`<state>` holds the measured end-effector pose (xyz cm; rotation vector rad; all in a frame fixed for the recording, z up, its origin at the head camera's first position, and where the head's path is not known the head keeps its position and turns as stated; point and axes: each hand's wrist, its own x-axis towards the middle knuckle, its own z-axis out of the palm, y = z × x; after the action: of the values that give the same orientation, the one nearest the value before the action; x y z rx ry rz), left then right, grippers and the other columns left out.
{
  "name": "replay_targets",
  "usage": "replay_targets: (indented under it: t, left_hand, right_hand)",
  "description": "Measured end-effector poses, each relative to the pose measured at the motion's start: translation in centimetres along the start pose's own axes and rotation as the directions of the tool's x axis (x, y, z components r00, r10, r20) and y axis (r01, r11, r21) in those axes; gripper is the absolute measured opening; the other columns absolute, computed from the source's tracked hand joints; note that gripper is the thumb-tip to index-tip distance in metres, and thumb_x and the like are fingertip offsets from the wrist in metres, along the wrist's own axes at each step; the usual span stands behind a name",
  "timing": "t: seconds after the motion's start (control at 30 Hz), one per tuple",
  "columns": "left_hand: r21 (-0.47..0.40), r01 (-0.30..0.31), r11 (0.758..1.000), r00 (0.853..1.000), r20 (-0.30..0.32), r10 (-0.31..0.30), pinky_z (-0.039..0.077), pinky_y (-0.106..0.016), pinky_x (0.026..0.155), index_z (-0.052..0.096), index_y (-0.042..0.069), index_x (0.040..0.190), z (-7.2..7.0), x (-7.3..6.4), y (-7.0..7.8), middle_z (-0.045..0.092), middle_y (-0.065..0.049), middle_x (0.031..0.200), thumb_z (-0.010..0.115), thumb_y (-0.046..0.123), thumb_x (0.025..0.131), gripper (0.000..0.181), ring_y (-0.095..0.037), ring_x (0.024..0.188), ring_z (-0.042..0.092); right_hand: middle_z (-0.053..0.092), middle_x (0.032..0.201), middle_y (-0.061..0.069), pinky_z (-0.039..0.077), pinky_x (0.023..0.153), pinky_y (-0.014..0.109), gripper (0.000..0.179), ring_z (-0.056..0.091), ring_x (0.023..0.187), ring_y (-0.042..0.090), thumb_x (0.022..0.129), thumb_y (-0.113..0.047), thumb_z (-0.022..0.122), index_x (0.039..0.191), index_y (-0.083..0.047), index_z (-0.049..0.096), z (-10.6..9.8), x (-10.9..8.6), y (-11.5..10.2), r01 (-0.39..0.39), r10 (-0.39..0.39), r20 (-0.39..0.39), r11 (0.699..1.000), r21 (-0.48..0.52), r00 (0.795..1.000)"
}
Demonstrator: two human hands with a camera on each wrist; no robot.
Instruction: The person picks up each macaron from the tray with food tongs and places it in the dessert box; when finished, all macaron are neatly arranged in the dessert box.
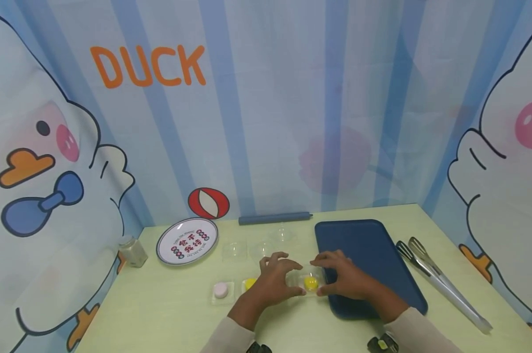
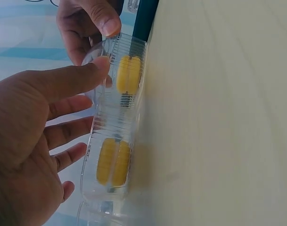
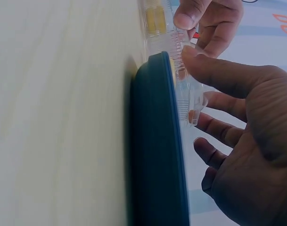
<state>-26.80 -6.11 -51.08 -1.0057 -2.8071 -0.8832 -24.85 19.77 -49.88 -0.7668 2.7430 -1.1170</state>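
— What is gripped?
— The left hand point(image 1: 275, 279) and right hand point(image 1: 350, 280) pinch a clear box point(image 1: 312, 272) containing a yellow piece point(image 1: 311, 283), beside a navy tray point(image 1: 358, 255).
— And around them?
— A pale-yellow table point(image 1: 169, 314) before a blue-striped curtain point(image 1: 275, 108) lettered "DUCK."

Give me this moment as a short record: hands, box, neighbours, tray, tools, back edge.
left hand: fingers and thumb on the clear box
right hand: grips its other side
contents: yellow piece
boxed to its left: pink piece, second yellow piece
tray: blue tray, right of box
tools: tongs, right of tray
back edge: blue rod
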Motion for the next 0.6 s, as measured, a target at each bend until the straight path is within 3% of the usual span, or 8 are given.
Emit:
replay_targets:
  t: [0.2, 0.43, 0.6]
  left_hand:
    - [0.01, -0.047, 0.999, 0.999, -0.023, 0.047, 0.032, -0.066, 0.112, 0.076, 0.014, 0.134, 0.5, -0.1, -0.8, 0.077, 0.0, 0.136, 0.089, 0.04, 0.092, 0.051, -0.037, 0.15, 0.046]
    - [-0.026, 0.031, 0.999, 1.0, 0.005, -0.031, 0.029, -0.071, 0.117, 0.079, 0.011, 0.129, 0.1, 0.0, 0.0, 0.077, -0.005, 0.137, 0.094, 0.034, 0.086, 0.051, -0.04, 0.155, 0.042]
    - [0.029, 0.076, 0.997, 0.997, 0.003, -0.076, 0.028, -0.073, 0.119, 0.082, 0.013, 0.126, 0.4, 0.1, 0.2, 0.077, -0.003, 0.136, 0.097, 0.034, 0.081, 0.052, -0.038, 0.156, 0.04]
  right_hand:
    - [0.057, 0.154, 0.022, 0.023, 0.11, 0.094, 0.073, 0.043, 0.144, 0.052, 0.088, -0.029, 0.093, 0.15, -0.004, 0.064, 0.1, 0.0, 0.2, 0.003, -0.003, 0.014, 1.0, 0.005, 1.0]
    - [0.056, 0.154, 0.023, 0.025, 0.109, 0.093, 0.073, 0.044, 0.143, 0.052, 0.088, -0.03, 0.092, 0.15, -0.003, 0.064, 0.1, 0.1, 0.5, 0.008, -0.008, 0.022, 1.0, 0.011, 1.0]
    - [0.059, 0.149, 0.021, 0.029, 0.106, 0.092, 0.072, 0.048, 0.137, 0.049, 0.086, -0.029, 0.094, 0.148, -0.003, 0.066, 0.4, 0.2, 0.8, 0.03, -0.03, 0.017, 0.999, -0.01, 0.999]
